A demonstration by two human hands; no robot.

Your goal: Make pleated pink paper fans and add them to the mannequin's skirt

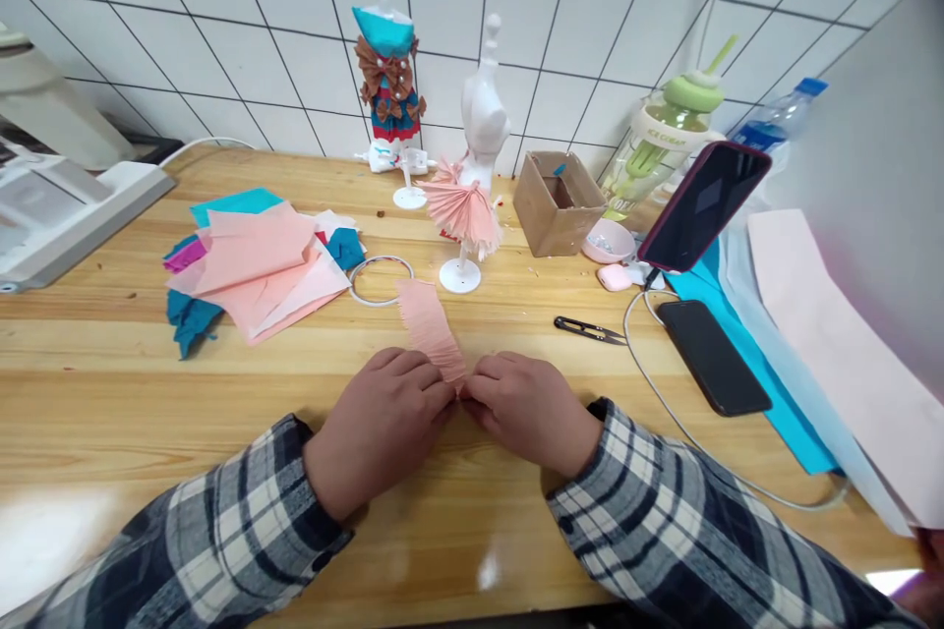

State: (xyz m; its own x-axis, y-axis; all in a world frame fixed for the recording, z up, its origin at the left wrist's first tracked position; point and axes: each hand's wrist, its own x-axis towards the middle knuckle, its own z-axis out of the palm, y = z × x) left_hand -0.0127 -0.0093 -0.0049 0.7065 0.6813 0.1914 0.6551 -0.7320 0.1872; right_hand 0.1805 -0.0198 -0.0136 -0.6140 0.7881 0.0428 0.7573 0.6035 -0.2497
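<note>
A strip of pink crepe paper [432,324] lies on the wooden table, its near end gathered between my two hands. My left hand [394,418] is closed on the strip's left side at that end. From the right, my right hand [520,403] pinches the same end, its fingertips close to the left ones. Beyond the strip stands a small white dress form [483,118] wearing a pleated pink paper skirt [464,211]. A white ring [382,281] lies beside the strip's far end.
Coloured paper sheets [258,260] lie at left. Behind are a dressed mannequin [390,84] and a cardboard box [557,206]. At right are thread snips [588,329], a propped phone [704,206], a flat black phone [714,357], a cable [664,403], and a cup [656,142].
</note>
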